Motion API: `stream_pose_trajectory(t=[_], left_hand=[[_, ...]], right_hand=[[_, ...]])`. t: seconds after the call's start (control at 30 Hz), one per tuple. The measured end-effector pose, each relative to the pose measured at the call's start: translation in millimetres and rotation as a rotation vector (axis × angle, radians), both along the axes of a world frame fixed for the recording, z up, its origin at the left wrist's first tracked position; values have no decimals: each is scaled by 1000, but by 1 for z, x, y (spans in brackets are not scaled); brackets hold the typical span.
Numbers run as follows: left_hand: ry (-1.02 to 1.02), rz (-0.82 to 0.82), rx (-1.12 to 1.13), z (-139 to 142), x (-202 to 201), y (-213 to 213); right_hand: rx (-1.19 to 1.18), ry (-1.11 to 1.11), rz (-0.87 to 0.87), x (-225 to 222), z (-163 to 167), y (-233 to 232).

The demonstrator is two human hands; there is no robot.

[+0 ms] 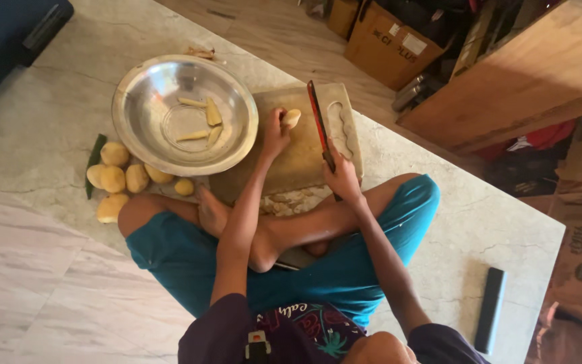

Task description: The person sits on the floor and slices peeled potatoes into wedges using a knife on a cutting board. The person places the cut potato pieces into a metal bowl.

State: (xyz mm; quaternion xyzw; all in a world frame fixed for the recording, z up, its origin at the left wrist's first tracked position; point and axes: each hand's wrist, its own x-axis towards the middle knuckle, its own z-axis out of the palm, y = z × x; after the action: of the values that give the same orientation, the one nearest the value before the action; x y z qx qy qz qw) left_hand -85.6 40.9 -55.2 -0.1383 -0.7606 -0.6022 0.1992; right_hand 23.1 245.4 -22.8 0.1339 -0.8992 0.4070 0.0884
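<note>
The left hand (275, 131) is curling closed around a pale peeled potato piece (292, 118), pressing it onto the worn rectangular wooden cutting board (298, 162) lying on the marble floor. The right hand (342, 179) is gripping a red-handled knife (318, 125), blade pointing away. A round shiny steel bowl (144, 91) is holding cut wedges; smooth yellow peeled potatoes (122, 178) are lying beside it.

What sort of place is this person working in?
Probably a home floor used for kitchen work: the person sits cross-legged on marble tiles with a cutting board, a steel bowl, and cardboard boxes stored nearby.
</note>
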Motion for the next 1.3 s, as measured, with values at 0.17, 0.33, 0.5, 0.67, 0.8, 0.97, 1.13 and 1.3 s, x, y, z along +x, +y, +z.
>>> stream_pose_trajectory(t=[0.17,0.33,0.5,0.67,0.8,0.97,1.13,1.3], left_hand=[[147,-24,-175,-3,1,-7],[91,-61,-250,1,11,-16],[109,63,-288,2,16,-19],[97,88,-243,-3,20,-16],[57,152,-241,-6,19,-9],[92,155,-191,-1,19,-9],[58,161,-184,2,20,-8],[107,172,-147,-1,18,-4]], right_hand=[[39,0,21,0,0,-9],[-34,-102,54,5,-1,-14],[23,-67,72,6,-1,-21],[66,-83,69,7,4,-24],[-3,-53,73,8,3,-23],[-169,-445,-210,2,-20,-16],[-325,-313,-147,-10,-42,-9],[-378,-530,-150,-12,-38,-2]])
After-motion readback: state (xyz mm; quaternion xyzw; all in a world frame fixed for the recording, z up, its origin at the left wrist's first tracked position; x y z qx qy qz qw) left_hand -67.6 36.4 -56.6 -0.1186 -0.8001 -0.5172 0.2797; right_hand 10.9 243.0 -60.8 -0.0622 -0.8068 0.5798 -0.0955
